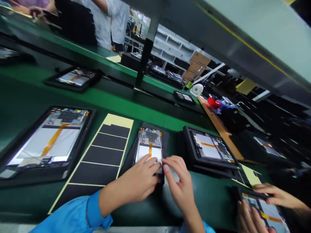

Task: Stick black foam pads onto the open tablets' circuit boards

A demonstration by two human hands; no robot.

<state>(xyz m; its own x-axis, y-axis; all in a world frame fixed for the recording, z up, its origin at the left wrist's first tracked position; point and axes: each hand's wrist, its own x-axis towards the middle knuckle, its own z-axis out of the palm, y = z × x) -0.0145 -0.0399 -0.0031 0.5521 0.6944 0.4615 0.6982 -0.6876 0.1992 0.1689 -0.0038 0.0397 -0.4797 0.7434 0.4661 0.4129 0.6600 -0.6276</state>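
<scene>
An opened tablet [148,142] lies on a black holder [165,137] in front of me, with its circuit board, orange ribbon cable and white battery area exposed. My left hand [141,178] rests across its lower part, fingers bent and slightly apart on the surface. At the tablet's right edge, my right hand [181,184] has thumb and forefinger closed together. Whatever is between those fingertips is too small to make out. Left of the tablet lies a yellow sheet [120,120] bearing several black adhesive pieces [107,154]. The tablet's lower end is hidden by my hands.
A larger opened tablet [60,136] sits at left, and another in a stacked black tray [209,147] at right. A co-worker's hands [279,195] hold a tablet at lower right. Farther back are a belt with a tablet [76,77], a post [146,55] and an overhead shelf.
</scene>
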